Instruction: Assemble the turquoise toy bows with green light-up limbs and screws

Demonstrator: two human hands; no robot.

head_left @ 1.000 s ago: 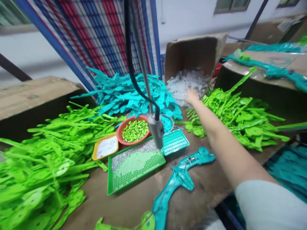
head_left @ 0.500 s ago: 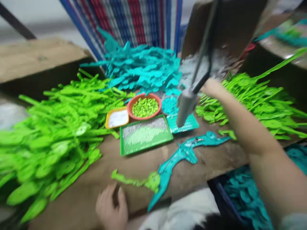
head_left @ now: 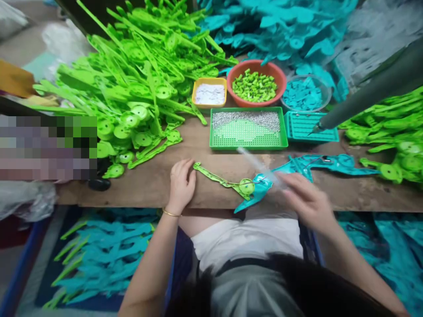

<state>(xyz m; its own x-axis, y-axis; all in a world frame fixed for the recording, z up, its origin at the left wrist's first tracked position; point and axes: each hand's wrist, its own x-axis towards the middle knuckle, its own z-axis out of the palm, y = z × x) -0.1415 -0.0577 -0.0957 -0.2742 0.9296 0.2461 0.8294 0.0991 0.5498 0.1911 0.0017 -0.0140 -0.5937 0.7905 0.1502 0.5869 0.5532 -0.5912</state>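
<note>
Right hand (head_left: 306, 200) is up over the near edge of the table (head_left: 330, 193), fingers (head_left: 291, 182) pinched round a clear plastic piece (head_left: 256, 163) that blurs out up and to the left; it looks like a long translucent strip, though the blur hides its exact shape. Just under that hand lies the teal bow-shaped part (head_left: 297, 169), its near tip hanging off the table's front edge. Touching that tip is the round end of a slim green part (head_left: 224, 179), lying flat along the near edge. Left hand (head_left: 181, 185) sits at its other end, fingers loosely curled on the wood, fingertips right at the green tip; whether they grip it, I cannot tell.

Further back, mid-table, a green tray (head_left: 247, 128) of small silvery bits, a smaller teal tray (head_left: 309, 127) just to its right. Behind them a yellow dish (head_left: 209, 93), an orange bowl (head_left: 256, 83) of green pieces, a clear bowl (head_left: 306, 92) of teal pieces. Green parts heaped at the left (head_left: 132, 88), teal at the back (head_left: 280, 26). A grey tool (head_left: 363, 99) slants in from the right, tip over the teal tray.
</note>
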